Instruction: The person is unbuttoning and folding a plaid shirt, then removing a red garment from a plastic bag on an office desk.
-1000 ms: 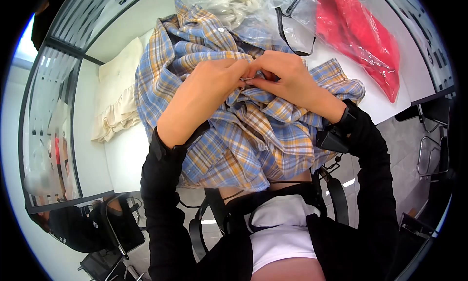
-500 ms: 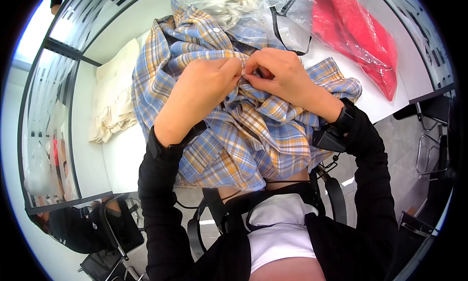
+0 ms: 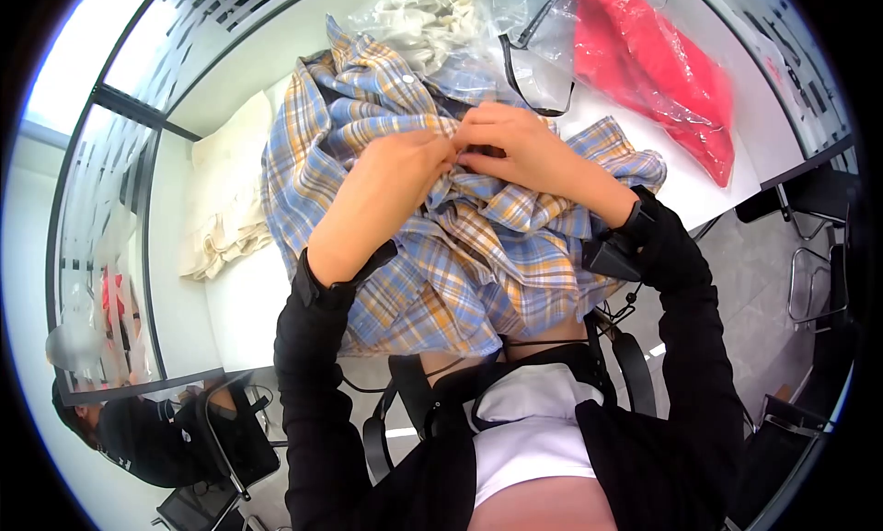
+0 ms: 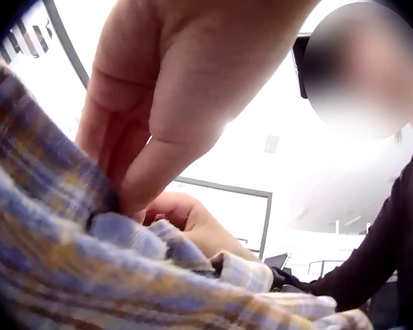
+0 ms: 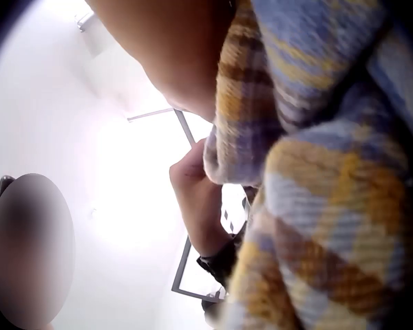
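**Plaid shirt pinched between two close hands**

The plaid shirt (image 3: 423,315) lies bunched beneath and around the hands, spread over the bench (image 3: 239,305) and hanging past its near edge towards the lap. With this much cloth, its weight is best left on the bench and lap, so that nothing drags on the small part being worked.

The left hand (image 3: 382,186) and right hand (image 3: 524,149) nearly meet over the shirt, each pinching its cloth. Fine work here calls for wrists low and steady, one hand anchoring the fabric while the other makes small movements. Loose folds should be kept from under the fingertips, where they could slip in or hide the spot.

That spot is hard to make out: knuckles cover it from above, folds hide the left fingertips, and the right wrist view misses the right fingertips.
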Demonstrator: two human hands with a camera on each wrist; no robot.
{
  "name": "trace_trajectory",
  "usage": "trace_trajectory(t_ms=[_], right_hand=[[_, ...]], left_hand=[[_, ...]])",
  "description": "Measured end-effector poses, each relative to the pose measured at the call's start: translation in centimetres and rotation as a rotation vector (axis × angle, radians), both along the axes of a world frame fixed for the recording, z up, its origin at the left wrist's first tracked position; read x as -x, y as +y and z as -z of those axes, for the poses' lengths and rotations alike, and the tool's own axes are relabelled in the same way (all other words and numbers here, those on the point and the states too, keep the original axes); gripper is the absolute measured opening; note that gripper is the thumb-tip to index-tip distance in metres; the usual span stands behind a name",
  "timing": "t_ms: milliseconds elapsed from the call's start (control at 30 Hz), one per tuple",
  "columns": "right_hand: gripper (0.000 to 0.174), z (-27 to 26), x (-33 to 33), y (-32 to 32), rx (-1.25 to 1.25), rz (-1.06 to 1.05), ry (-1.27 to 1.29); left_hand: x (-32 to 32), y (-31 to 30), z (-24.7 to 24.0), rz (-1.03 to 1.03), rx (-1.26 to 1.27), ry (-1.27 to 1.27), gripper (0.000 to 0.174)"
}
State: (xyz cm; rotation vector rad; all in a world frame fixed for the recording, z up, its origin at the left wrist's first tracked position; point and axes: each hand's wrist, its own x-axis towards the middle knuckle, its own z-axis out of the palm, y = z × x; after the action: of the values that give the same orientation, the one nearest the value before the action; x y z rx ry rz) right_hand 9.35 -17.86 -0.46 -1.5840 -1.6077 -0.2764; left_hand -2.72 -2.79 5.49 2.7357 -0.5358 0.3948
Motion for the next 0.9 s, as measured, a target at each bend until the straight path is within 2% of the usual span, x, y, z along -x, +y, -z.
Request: trace_trajectory(t_ms=[33,133,167,267,300,400,433,533,567,600,667,733,800,867,900], right_hand=[[0.014,-0.7,0.1,-0.4,0.149,-0.057,0.172],[0.015,-1.8,-0.2,-0.7,0.136,-0.045,0.390],[0.018,-2.0,-0.5,-0.9,0.104,-0.009,0.376],[0.023,-2.5,-1.9,-2.0,0.279,0.068,0.225],[0.031,-2.7,-2.3,-2.6,0.389,0.098,0.199],[0.043,-2.2,-3.5,-3.8,0.516,-0.003,0.110],[0.053,-1.8,-3.2,-4.0,0.556,0.043,0.111],[0.058,-1.6,-2.5,-3.7,0.629,0.185,0.042],[0.050,-0.8,-3.4,-3.4,0.577,0.103,-0.054],[0.046,-1.3,-3.8,-3.4,0.659,0.072,-0.039],[0.039,-3.3,-4.3,-3.3,0.814,0.010,-0.010],[0.029,-5.8,-5.8,-3.6,0.754,-0.129,0.014],[0.028,-10.5,-5.8,-4.3,0.795,-0.113,-0.003],[0.027,-13.0,-7.2,-5.1,0.649,-0.154,-0.024],[0.025,-13.9,-7.9,-5.5,0.549,-0.110,0.018]], left_hand=[[0.0,0.2,0.1,0.036,0.018,0.036,0.012],[0.2,0.8,-0.9,0.088,0.078,0.107,0.013],[0.4,1.2,-1.6,0.054,0.119,0.162,0.015],[1.0,2.5,-2.6,-0.114,0.152,0.056,0.015],[0.8,3.4,-2.3,-0.127,0.146,0.057,0.025],[-0.5,6.3,-0.1,-0.054,-0.043,0.000,0.037],[-0.8,6.7,0.5,-0.037,0.039,0.087,0.047],[-2.1,6.9,1.2,-0.218,-0.036,0.441,0.044],[-2.4,7.8,2.1,-0.097,-0.031,0.311,0.040],[-2.6,8.0,1.5,-0.130,-0.128,0.345,0.034],[-2.2,8.8,-1.6,-0.311,0.122,0.502,0.025],[-1.1,9.6,-7.0,-0.266,0.109,0.288,0.020],[-1.2,13.4,-10.2,-0.225,0.082,0.024,0.018],[-1.0,13.9,-14.6,-0.272,0.218,-0.067,0.018],[-1.5,13.9,-15.9,-0.292,0.205,-0.205,0.018]])
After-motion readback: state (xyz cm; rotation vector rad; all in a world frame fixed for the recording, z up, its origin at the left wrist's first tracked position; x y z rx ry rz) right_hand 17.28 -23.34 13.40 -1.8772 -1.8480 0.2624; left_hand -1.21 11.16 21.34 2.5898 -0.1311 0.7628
